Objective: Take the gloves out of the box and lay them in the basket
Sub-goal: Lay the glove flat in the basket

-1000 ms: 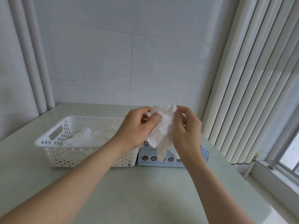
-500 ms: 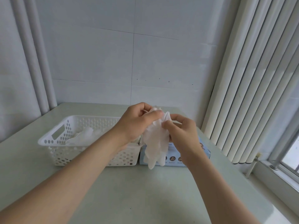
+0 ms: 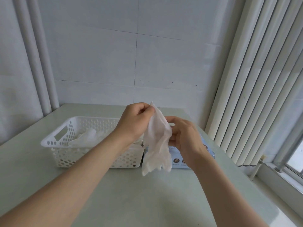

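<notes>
Basket (image 3: 49, 141): at my left on the desk (image 3: 147, 202), touching the box (image 3: 177, 162); other gloves (image 3: 85, 138) lie inside.
Left hand (image 3: 136, 122): pinches the glove (image 3: 155, 149) by its cuff, high, so it hangs full length.
Glove: between my hands, over the basket-box seam, fingers down.
Right hand (image 3: 186, 140): grips its right edge, I judge to spread it.
Room: basket top open; only its right rim to clear; bare desk in front.

Left hand (image 3: 134, 122) pinches glove (image 3: 156, 148) high — right hand (image 3: 186, 139) pinches lower.
</notes>
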A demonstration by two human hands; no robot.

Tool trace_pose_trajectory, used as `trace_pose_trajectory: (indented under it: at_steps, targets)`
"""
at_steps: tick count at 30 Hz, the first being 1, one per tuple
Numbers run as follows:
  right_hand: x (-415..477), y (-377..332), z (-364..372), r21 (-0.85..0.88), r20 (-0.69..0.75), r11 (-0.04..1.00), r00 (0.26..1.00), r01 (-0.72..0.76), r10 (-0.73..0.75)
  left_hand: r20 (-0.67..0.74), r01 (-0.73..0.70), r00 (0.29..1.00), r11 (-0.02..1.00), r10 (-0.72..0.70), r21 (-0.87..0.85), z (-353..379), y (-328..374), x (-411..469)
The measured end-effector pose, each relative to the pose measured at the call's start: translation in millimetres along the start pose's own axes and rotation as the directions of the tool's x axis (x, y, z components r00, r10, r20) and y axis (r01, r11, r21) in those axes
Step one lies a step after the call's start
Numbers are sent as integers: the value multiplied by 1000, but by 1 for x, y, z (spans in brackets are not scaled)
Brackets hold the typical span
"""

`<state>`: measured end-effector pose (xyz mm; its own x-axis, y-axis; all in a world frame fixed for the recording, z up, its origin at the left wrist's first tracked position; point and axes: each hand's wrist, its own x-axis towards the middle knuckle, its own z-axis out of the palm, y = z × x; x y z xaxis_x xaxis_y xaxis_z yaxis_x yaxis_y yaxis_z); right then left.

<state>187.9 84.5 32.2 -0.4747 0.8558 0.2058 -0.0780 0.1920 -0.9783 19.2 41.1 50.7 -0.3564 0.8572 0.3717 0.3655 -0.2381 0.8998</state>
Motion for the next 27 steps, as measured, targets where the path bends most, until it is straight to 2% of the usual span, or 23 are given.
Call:
trace_pose_trajectory:
  at_steps: [5,11,15,19,21,23,25,27]
  targets:
    - [-4,-3,3,-144,25,989,999,38,-34,114,-63,992,998,61,17,3,-2,-4]
    - [-3,3,8,-300,-5,946,992,121,-129,95,-136,987,990,132,39,1,3,-5]
    - [0,3,5,-284,-114,944,972,168,-207,43,-165,986,985,162,56,-3,4,-3]
    - [1,-2,0,-200,-186,977,976,78,-116,-14,-105,994,994,105,28,-4,5,-1]
    - [1,-3,-3,-94,-136,994,989,49,-61,9,-51,999,998,51,-28,-4,8,-3]
    - [2,-2,-9,-20,-25,1000,999,23,-23,52,24,998,996,-19,-86,-4,12,-4]
    - [5,1,-15,-16,77,1000,997,-26,28,95,84,993,986,-71,-144,-7,15,-5]
    - [6,5,-17,-25,120,996,989,-82,84,138,136,984,971,-110,-198,-9,20,-6]
